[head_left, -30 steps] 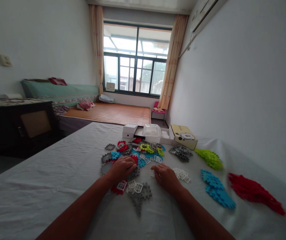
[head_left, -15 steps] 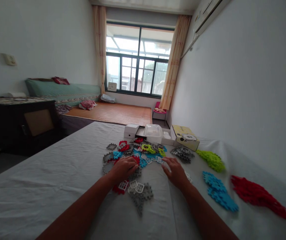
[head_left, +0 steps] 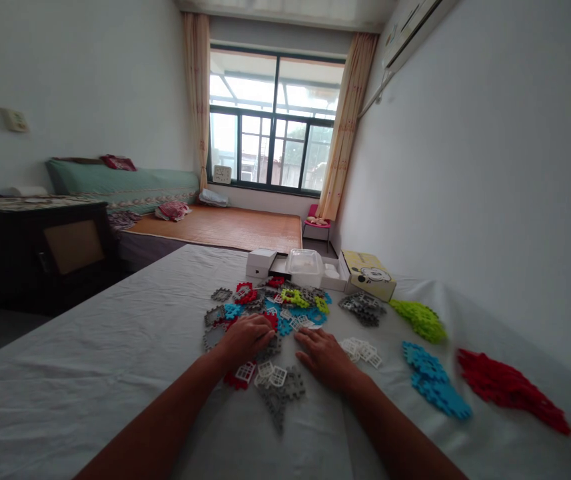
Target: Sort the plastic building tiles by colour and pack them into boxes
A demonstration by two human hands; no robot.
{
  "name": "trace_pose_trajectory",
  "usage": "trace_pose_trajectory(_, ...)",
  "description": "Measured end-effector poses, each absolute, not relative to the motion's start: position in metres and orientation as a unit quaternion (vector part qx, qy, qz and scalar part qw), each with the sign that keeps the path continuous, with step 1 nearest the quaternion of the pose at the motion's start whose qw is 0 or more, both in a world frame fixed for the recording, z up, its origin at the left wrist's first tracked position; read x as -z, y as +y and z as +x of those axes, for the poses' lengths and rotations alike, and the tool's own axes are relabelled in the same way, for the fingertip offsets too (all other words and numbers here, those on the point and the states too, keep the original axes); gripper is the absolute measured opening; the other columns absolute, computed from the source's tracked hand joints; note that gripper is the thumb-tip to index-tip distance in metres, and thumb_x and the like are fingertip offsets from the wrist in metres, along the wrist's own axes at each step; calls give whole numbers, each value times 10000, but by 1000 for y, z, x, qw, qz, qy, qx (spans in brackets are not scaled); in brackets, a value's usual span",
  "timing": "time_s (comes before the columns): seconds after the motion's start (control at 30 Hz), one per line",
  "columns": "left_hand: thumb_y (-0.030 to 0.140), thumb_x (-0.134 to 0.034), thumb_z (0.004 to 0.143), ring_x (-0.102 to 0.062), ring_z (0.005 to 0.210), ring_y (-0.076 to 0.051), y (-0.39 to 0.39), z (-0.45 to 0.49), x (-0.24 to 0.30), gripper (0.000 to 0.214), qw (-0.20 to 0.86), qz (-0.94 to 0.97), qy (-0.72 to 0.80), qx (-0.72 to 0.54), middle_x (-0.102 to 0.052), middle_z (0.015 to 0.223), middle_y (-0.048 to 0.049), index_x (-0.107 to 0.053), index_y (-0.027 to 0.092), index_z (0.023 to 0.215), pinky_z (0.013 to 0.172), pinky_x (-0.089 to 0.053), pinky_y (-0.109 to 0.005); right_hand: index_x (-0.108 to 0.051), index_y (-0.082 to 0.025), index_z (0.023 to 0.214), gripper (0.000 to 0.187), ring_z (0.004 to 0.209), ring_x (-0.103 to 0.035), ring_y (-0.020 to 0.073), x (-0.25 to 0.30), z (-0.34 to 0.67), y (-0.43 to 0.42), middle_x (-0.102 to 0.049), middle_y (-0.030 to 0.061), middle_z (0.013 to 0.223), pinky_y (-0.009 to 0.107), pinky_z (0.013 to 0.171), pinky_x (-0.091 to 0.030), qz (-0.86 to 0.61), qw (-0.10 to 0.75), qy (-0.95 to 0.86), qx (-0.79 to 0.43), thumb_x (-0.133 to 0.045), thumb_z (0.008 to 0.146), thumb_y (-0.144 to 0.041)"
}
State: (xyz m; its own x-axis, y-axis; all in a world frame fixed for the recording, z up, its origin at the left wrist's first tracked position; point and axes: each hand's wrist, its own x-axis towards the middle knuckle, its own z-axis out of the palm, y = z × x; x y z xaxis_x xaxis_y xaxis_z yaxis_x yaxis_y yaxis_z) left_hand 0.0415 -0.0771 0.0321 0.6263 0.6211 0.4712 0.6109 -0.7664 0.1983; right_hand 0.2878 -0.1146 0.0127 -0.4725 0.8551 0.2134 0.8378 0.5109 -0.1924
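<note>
White lattice pieces (head_left: 299,322) lie at the near edge of the mixed pile (head_left: 292,297), just beyond the right hand (head_left: 324,355), the nearer one, fingers extended, thumb apart, grip unclear; left hand (head_left: 246,337) overlies the pile, fingers curled, pinch indiscernible.

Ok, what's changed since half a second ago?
The right hand swung left to the mixed pile, uncovering the white pile; any grip is unclear. The left hand stayed over the mixed pile; the red pile and blue pile stayed put.
</note>
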Motion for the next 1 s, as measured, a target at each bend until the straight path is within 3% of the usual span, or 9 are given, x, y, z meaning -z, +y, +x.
trace_pose_trajectory(0.33, 301, -417, 933, -600, 830, -142, -75, 40, -29, 320, 19, 902, 331, -275, -677, 860, -35, -671, 191, 773, 804, -421, -259, -609, -223, 1108, 267, 1080, -518, 196, -20, 293, -109, -632, 62, 1122, 326, 927, -414, -524, 213, -824, -15, -433, 907, -237)
trace_pose_trajectory(0.53, 298, -420, 934, -598, 834, -144, -77, 41, -31, 312, 16, 905, 332, -265, -676, 864, -31, -674, 193, 786, 800, -419, -262, -496, -238, 1303, 410, 1242, -394, 248, -9, 292, -101, -506, 75, 1343, 399, 977, -392, -575, 175, -799, 9, -468, 898, -293)
trace_pose_trajectory(0.67, 295, -420, 935, -598, 831, -142, -76, 41, -30, 312, 18, 904, 337, -264, -671, 864, -32, -675, 190, 789, 794, -420, -256, -528, -236, 1287, 377, 1260, -378, 218, -5, 292, -102, -523, 56, 1340, 379, 1047, -335, -520, 166, -838, 0, -419, 928, -279)
trace_pose_trajectory(0.9, 304, -411, 938, -598, 836, -144, -76, 41, -30, 320, 18, 903, 340, -261, -672, 874, -32, -680, 191, 808, 799, -424, -257, -670, -243, 953, 170, 1021, -532, 170, -24, 284, -116, -667, 14, 1041, 276, 922, -420, -458, 179, -870, -36, -517, 885, -219)
trace_pose_trajectory(1.0, 302, -413, 937, -600, 833, -144, -76, 41, -30, 320, 15, 904, 340, -259, -674, 868, -31, -684, 192, 807, 789, -426, -259, -655, -229, 956, 140, 978, -544, 188, -28, 280, -118, -673, 27, 966, 273, 862, -440, -486, 179, -855, -31, -555, 858, -224)
